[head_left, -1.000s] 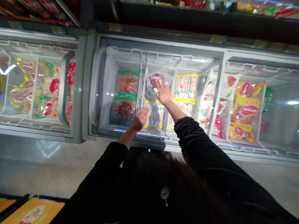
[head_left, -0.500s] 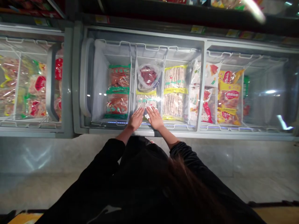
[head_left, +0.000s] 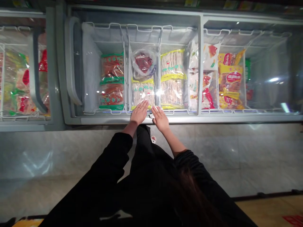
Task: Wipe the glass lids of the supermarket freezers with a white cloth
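Freezer [head_left: 213,119]: left hand [head_left: 139,112], right hand [head_left: 160,118] side by side near yellow-edged pack [head_left: 142,90].

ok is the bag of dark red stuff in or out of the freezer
In: the bag lies inside the freezer, beyond a yellow-edged pack.

Grey, faintly veined floor [head_left: 213,151] stretched across the middle of the view, its slabs divided by thin joints, with a pale V-shaped reflection [head_left: 38,162] gleaming at the left. There stood a chest freezer [head_left: 51,63] with a grey frame and a curved handle [head_left: 36,69]. Small price tags [head_left: 191,3] lined a dark ledge along the top. At lower right lay a dark-edged tan surface [head_left: 265,208] with red markings [head_left: 293,219]. The lighting was dim and uneven.
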A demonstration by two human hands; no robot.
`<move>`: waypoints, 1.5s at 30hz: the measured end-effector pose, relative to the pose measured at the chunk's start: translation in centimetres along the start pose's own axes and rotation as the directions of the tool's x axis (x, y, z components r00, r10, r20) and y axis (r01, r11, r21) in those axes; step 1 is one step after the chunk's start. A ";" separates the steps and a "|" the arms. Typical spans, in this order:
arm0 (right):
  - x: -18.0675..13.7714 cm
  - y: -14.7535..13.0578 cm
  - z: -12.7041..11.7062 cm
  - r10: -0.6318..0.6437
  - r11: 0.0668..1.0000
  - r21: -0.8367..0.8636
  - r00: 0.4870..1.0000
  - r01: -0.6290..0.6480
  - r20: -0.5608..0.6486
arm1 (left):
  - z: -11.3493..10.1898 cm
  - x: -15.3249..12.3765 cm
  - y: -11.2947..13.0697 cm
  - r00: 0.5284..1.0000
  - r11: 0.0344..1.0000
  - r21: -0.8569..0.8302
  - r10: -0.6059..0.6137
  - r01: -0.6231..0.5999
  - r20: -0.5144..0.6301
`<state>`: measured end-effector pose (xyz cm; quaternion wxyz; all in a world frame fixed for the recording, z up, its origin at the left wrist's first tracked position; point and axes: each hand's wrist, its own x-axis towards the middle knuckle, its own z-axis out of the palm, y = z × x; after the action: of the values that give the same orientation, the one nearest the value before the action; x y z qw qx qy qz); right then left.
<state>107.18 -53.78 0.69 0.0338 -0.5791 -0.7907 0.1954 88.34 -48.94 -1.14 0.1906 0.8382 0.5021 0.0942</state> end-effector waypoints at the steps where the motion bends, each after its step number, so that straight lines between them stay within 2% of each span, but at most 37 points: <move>1: 0.0 0.3 0.0 0.044 0.999 -0.002 0.999 -0.044 -0.019 | 0.0 0.0 0.0 1.000 1.000 0.001 -0.004 0.004 -0.007; 5: 0.7 -0.4 0.9 0.189 0.982 0.017 0.977 -0.188 -0.095 | -0.1 0.0 -0.2 0.994 0.995 -0.011 -0.101 0.100 -0.048; 7: 1.1 -1.2 1.3 0.196 0.980 0.028 0.973 -0.194 -0.118 | -0.1 0.1 -0.3 0.993 0.994 -0.017 -0.113 0.112 -0.046; 9: 1.1 -1.4 1.4 0.122 0.992 0.027 0.988 -0.120 -0.092 | -0.1 0.1 -0.4 0.993 0.994 -0.018 -0.111 0.110 -0.037; 12: 0.4 0.0 0.4 -0.050 0.999 0.020 0.999 0.050 0.002 | -0.2 0.2 -0.4 0.993 0.993 -0.026 -0.114 0.113 -0.031; 15: -0.2 2.1 -0.8 -0.105 0.994 0.015 0.993 0.105 0.044 | -0.2 0.1 -0.3 0.992 0.992 -0.037 -0.124 0.123 -0.031; 18: 0.4 1.9 -0.7 0.012 1.000 0.020 1.000 -0.012 -0.015 | -0.2 0.0 -0.2 0.991 0.992 -0.044 -0.121 0.119 -0.051; 20: 1.3 0.6 -0.1 0.141 0.990 0.028 0.987 -0.139 -0.075 | -0.2 0.0 -0.2 0.992 0.994 -0.030 -0.110 0.109 -0.066; 22: 1.9 -0.7 0.4 0.186 0.983 0.030 0.979 -0.184 -0.088 | -0.1 0.0 -0.3 0.993 0.995 -0.004 -0.104 0.104 -0.061; 24: 1.9 -0.8 0.4 0.090 0.996 0.021 0.995 -0.089 -0.040 | 0.0 0.1 -0.4 0.993 0.994 0.011 -0.109 0.109 -0.044; 27: 0.9 1.2 -0.4 -0.100 0.995 0.017 0.994 0.100 0.040 | 0.1 0.2 -0.4 0.993 0.993 0.000 -0.116 0.116 -0.037; 29: 0.4 2.6 -0.9 -0.118 0.993 0.017 0.992 0.117 0.047 | 0.1 0.3 -0.4 0.993 0.994 -0.010 -0.113 0.113 -0.040; 32: 0.8 2.6 -0.7 0.001 1.000 0.029 1.000 0.000 -0.008 | 0.0 0.3 -0.3 0.993 0.993 -0.010 -0.117 0.116 -0.032; 34: 1.6 1.1 0.0 0.133 0.990 0.045 0.989 -0.130 -0.069 | 0.0 0.3 -0.3 0.992 0.992 -0.007 -0.128 0.128 -0.020; 36: 2.2 -0.4 0.5 0.190 0.981 0.060 0.977 -0.185 -0.093 | -0.1 0.3 -0.4 0.991 0.991 -0.009 -0.131 0.131 -0.012; 38: 2.2 -0.9 0.5 0.106 0.993 0.059 0.993 -0.103 -0.054 | -0.1 0.2 -0.4 0.992 0.992 -0.006 -0.127 0.127 -0.011; 41: 1.1 0.8 -0.2 -0.081 0.996 0.046 0.996 0.080 0.034 | -0.1 0.2 -0.5 0.992 0.992 0.017 -0.124 0.124 -0.019; 43: 0.3 2.3 -0.7 -0.101 0.995 0.030 0.994 0.099 0.041 | -0.1 0.2 -0.5 0.992 0.992 0.022 -0.123 0.123 -0.019; 45: 0.2 2.9 -0.8 -0.047 0.999 0.021 0.999 0.047 0.004 | -0.1 0.2 -0.5 0.993 0.993 0.018 -0.119 0.119 -0.020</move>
<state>109.94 -52.63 0.34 0.0427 -0.5595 -0.8022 0.2039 88.04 -48.52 -1.24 0.1831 0.8076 0.5540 0.0860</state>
